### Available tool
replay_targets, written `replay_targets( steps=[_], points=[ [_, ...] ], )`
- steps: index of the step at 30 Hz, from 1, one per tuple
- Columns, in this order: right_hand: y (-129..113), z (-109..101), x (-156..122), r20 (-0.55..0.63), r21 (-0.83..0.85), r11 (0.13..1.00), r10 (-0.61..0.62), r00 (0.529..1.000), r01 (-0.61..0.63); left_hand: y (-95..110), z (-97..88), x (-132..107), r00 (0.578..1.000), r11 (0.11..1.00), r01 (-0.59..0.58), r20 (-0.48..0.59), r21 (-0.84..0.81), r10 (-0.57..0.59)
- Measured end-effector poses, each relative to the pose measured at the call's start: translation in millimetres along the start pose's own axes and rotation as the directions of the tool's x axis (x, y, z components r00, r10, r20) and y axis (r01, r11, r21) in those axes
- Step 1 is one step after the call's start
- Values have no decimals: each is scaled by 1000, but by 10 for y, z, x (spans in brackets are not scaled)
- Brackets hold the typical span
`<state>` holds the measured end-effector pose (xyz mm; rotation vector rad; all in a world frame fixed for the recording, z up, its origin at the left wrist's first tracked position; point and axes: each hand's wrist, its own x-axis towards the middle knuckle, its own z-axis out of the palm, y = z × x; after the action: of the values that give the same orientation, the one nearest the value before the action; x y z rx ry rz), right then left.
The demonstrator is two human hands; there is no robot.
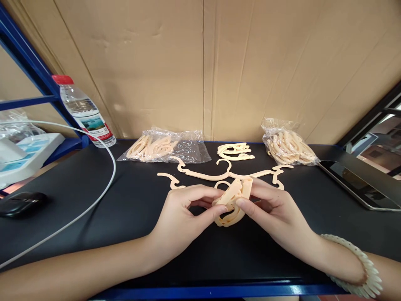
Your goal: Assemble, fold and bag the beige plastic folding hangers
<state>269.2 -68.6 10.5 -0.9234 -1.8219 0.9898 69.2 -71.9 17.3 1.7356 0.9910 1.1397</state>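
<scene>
Both hands meet over the middle of the black table [78,217]. My left hand [184,213] and my right hand [274,211] pinch the same cream plastic hanger piece [233,200], fingers closed on it from either side. Just behind them lies an unfolded cream hanger [219,174] flat on the table, and a small stack of folded hanger pieces [234,151] sits further back. A beaded bracelet [360,267] circles my right wrist.
Two clear bags of cream hanger parts lie at the back, one left [163,147], one right [290,144]. A water bottle [83,110] leans at the back left; a white cable [94,196] and black mouse [21,202] lie left. A tablet [357,184] rests right. Cardboard wall behind.
</scene>
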Motion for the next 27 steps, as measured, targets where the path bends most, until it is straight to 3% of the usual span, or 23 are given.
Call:
replay_targets(
  steps=[3,11,14,17,22,25,27],
  points=[
    [-30,-18,20,5,-17,1000,-24,1000,24,5,-1,6,1000,1000,-18,-8,-13,18],
    [-76,-35,12,122,110,987,105,987,-119,60,-44,1,994,988,-110,7,106,110],
    [-72,-19,14,97,80,991,100,990,-108,86,-55,8,993,980,-120,11,161,120],
    [-132,-34,44,25,-57,998,32,999,-31,149,-75,60,985,948,-170,44,270,165],
    [-380,-255,281,28,-302,941,-153,988,154,350,-179,364,939,829,-344,154,440,308],
    [-439,-447,523,6,-310,937,-166,986,160,433,-256,652,921,749,-386,184,539,342],
    [-399,-549,684,-16,-265,958,-114,993,106,426,-282,851,926,751,-378,228,541,302]
  ],
)
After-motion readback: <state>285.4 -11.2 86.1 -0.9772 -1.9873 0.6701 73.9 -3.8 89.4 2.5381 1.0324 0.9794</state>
